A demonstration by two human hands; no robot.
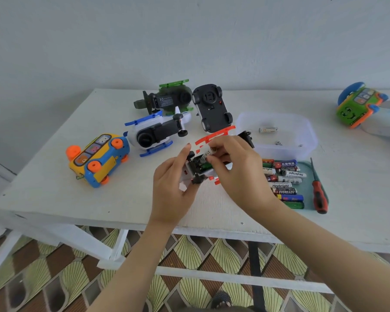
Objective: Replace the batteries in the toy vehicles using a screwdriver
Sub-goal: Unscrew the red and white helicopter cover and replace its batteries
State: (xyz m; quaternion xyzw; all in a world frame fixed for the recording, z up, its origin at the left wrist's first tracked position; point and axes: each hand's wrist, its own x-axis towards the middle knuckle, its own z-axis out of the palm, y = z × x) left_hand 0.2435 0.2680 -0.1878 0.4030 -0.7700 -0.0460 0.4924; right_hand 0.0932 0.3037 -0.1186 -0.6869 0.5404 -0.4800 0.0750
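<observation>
Over the white table's [54, 199] front edge | my left hand [173, 183] cups the flipped red-and-white toy helicopter [187, 171] | my right hand [232, 167] pinches a white battery [208, 152] at its open compartment [197, 163], green cell [206, 165] already inside

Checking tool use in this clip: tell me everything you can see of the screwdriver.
The screwdriver lies flat along the right edge of the teal tray, beside the loose batteries. Thin dark shaft points away from the person; red, plastic-looking handle with black patches lies nearer. No hand touches it; tip too small to read.
</observation>
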